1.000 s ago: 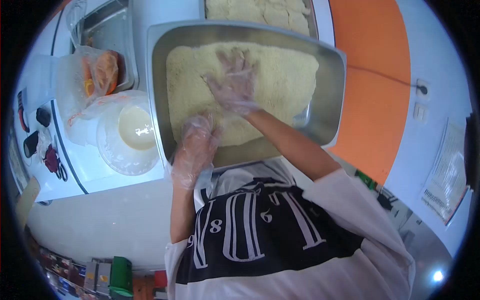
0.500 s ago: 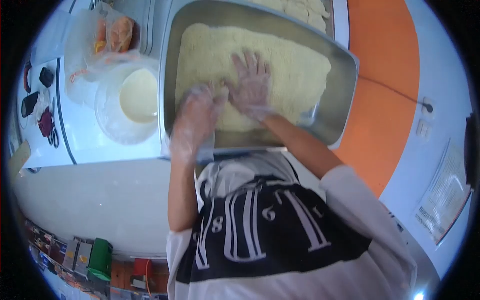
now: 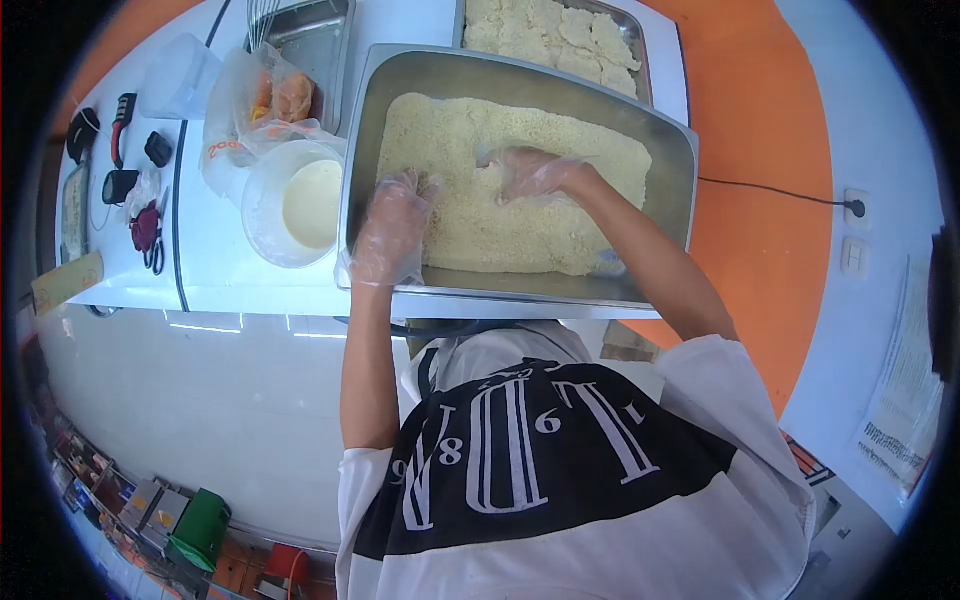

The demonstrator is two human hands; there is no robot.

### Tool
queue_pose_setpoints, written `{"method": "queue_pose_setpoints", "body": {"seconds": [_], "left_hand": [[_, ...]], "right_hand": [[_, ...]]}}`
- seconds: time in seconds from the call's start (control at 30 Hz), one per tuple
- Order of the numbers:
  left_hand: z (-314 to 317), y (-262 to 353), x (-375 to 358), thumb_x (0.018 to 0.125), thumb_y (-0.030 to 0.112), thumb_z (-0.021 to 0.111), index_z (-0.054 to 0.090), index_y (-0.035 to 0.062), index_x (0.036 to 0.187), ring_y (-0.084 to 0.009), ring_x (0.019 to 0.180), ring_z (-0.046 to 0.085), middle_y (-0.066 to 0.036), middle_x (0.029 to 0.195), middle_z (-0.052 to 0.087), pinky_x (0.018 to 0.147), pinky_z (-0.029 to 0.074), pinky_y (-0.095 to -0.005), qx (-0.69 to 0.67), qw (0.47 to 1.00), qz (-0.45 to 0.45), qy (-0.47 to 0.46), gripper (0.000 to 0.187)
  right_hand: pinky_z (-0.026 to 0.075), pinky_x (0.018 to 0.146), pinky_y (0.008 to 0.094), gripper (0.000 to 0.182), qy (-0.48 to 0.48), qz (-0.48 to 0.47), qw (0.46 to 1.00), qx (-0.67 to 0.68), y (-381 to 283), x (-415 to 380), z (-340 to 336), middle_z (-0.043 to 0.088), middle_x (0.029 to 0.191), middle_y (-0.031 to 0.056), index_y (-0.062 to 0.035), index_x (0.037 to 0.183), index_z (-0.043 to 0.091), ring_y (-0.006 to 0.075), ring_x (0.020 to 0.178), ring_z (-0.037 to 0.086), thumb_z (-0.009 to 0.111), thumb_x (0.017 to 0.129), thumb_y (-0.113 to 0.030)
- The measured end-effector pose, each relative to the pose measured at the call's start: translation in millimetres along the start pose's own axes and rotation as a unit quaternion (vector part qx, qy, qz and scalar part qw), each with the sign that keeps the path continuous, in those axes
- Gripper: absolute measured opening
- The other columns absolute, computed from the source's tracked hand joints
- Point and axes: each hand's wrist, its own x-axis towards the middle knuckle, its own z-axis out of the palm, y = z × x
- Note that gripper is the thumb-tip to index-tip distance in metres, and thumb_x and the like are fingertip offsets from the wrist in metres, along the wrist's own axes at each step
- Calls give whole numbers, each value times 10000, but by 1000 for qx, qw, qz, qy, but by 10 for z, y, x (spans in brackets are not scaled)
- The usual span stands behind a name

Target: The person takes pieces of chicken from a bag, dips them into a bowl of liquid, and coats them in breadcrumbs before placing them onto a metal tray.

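A deep metal pan holds a broad layer of pale yellow, crumbly mixture. Both hands wear clear plastic gloves. At the pan's left side, my left hand rests in the mixture with its fingers curled into the crumbs. My right hand is over the middle of the layer, turned sideways and cupped, its thumb apart from its fingers and the fingertips at the crumbs. The two hands are apart.
Left of the pan stands a tub of pale liquid, beside a plastic bag with orange items. Behind are an empty tray, a whisk and a tray of pale chunks. Scissors lie far left.
My right hand has gone from flat with spread fingers to cupped and sideways. My left hand has moved away from it toward the pan's left side. The whole view has shifted.
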Motion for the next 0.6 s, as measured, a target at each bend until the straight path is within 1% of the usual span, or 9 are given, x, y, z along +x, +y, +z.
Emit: {"method": "queue_pose_setpoints", "body": {"seconds": [0.1, 0.2, 0.27, 0.33, 0.4, 0.43, 0.5, 0.53, 0.6], "left_hand": [[-16, 48, 43, 1049, 260, 681, 718, -114, 1059, -509, 1052, 676, -337, 1048, 706, 925, 540, -528, -28, 999, -15, 11, 376], [-57, 126, 59, 1055, 270, 668, 725, -100, 1061, -503, 1044, 681, -325, 1034, 714, 916, 548, -526, -32, 999, -34, 24, 374], [-36, 70, 73, 1059, 278, 662, 727, -90, 1065, -499, 1036, 685, -319, 1028, 717, 910, 552, -526, -10, 999, -34, 25, 374], [89, -120, 61, 1057, 298, 667, 720, -73, 1065, -491, 1002, 691, -315, 1012, 716, 885, 560, -527, 35, 997, 40, 49, 375], [123, -116, 111, 1060, 312, 660, 715, -65, 1084, -488, 990, 697, -307, 1015, 719, 876, 566, -528, 44, 997, 26, 62, 382], [133, -79, 141, 1063, 325, 653, 711, -58, 1104, -484, 978, 702, -299, 1019, 723, 867, 572, -529, 46, 997, 11, 68, 389], [151, -20, 232, 1061, 338, 649, 708, -55, 1115, -481, 966, 707, -289, 1023, 725, 861, 577, -526, 102, 994, 10, 49, 400], [165, -7, 283, 1060, 350, 645, 705, -52, 1126, -478, 955, 713, -279, 1028, 727, 856, 583, -523, 155, 987, 6, 29, 412], [312, -118, 371, 1061, 366, 635, 691, -63, 1189, -474, 984, 710, -281, 1049, 723, 880, 574, -535, 178, 982, 46, 42, 452]], "right_hand": [[492, 1093, 469, 649, 44, -46, 998, -26, 20, -16, 34, 689, 1266, 241, -67, 1438, 644, 394, 1250, 646, 888, 861, -237], [500, 1111, 460, 617, 50, -53, 996, -44, -126, -193, -150, 683, 1341, 247, -69, 1427, 665, 393, 1292, 645, 862, 865, -234], [500, 1110, 457, 583, 71, -85, 993, -49, -244, -342, -349, 691, 1314, 240, -81, 1416, 675, 392, 1282, 644, 843, 872, -207], [500, 1108, 454, 551, 90, -116, 988, -52, -379, -517, -478, 698, 1287, 232, -94, 1405, 684, 391, 1271, 643, 824, 879, -181], [490, 1118, 459, 458, 233, -141, 955, -118, -496, -692, -541, 681, 1308, 241, -48, 1348, 680, 374, 1274, 642, 784, 910, -129], [490, 1118, 459, 458, 237, -144, 954, -118, -463, -691, -520, 681, 1308, 241, -48, 1348, 680, 374, 1274, 642, 784, 910, -129], [489, 1134, 466, 421, 250, -261, 922, -138, -297, -638, -374, 693, 1312, 211, -53, 1334, 691, 385, 1275, 647, 761, 922, -104], [489, 1134, 466, 421, 254, -259, 921, -138, -229, -665, -243, 693, 1312, 211, -53, 1334, 691, 385, 1275, 647, 761, 922, -104], [514, 1107, 481, 444, 253, -224, 938, -71, -113, -760, 142, 699, 1305, 225, -19, 1364, 660, 404, 1230, 677, 751, 987, -234]]}}
